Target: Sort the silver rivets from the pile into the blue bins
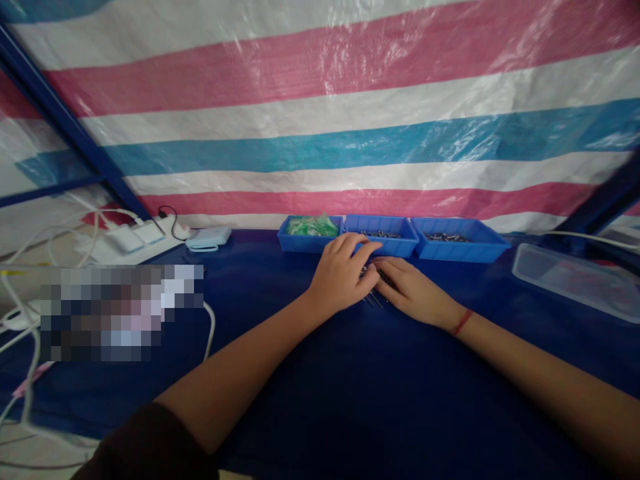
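Note:
Small metal pieces (371,298) lie in a pile on the dark blue table between my two hands. My left hand (343,273) arches over the pile from the left, its fingers apart and curved. Against the right side of the pile rests my right hand (407,290), with a red string at its wrist; its fingers are together and partly cover the pieces. What its fingertips hold, if anything, is hidden. Just behind the hands stands a blue bin (407,248) with similar metal pieces in it.
A blue bin (310,245) with green packets stands left of the middle bin, another blue bin (463,252) with metal parts right of it. A clear plastic lid (575,280) lies at the right. Power strip (135,243), cables and a light-blue pouch (209,238) are at the left.

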Demonstrator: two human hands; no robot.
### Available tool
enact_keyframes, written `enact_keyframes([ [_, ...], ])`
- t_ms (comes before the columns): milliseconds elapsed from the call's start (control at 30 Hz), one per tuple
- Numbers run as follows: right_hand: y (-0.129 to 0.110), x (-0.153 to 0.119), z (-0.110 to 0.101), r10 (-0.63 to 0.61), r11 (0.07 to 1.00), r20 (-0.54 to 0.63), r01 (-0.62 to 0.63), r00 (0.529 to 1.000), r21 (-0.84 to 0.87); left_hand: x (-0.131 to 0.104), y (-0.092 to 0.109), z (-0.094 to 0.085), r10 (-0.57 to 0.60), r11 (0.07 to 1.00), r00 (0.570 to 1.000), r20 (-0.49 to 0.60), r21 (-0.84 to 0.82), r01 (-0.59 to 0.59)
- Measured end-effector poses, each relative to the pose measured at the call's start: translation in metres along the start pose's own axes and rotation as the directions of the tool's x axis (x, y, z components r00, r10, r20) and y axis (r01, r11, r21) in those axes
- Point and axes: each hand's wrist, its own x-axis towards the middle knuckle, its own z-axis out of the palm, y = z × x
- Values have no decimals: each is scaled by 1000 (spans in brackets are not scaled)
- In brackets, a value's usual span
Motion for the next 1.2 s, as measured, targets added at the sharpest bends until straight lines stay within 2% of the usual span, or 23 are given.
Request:
enact_keyframes([
  [67,0,0,0,3,1000,-7,-3,1000,-6,5,-4,-3,14,994,1000,-19,112,-12],
  [267,0,-1,1,-2,1000,-40,2,999,-5,16,-23,0,-33,933,997,74,359,4],
  [433,-1,-2,0,31,1000,-37,-31,999,0,28,-29,3,-38,900,994,106,436,-12],
  [600,5,-3,5,60,992,-115,-71,992,-99,34,-30,6,-7,893,996,91,449,-35],
  [700,8,-3,7,70,983,-116,-88,991,-160,33,-28,4,-13,900,996,94,434,-29],
  [767,10,-3,7,69,983,-104,-85,992,-162,28,-24,3,-16,920,998,53,392,-6],
  [833,11,-2,7,69,987,-105,-83,992,-140,20,-16,3,-14,948,1000,-12,317,17],
  [900,11,-2,6,71,991,-108,-82,992,-106,11,-6,6,-26,976,999,-29,217,31],
  [1033,11,-2,4,90,995,-117,-93,989,-27,-2,10,17,-64,997,997,44,57,61],
  [1200,12,-3,3,102,994,-156,-94,983,55,-1,10,23,-95,995,981,169,3,96],
])
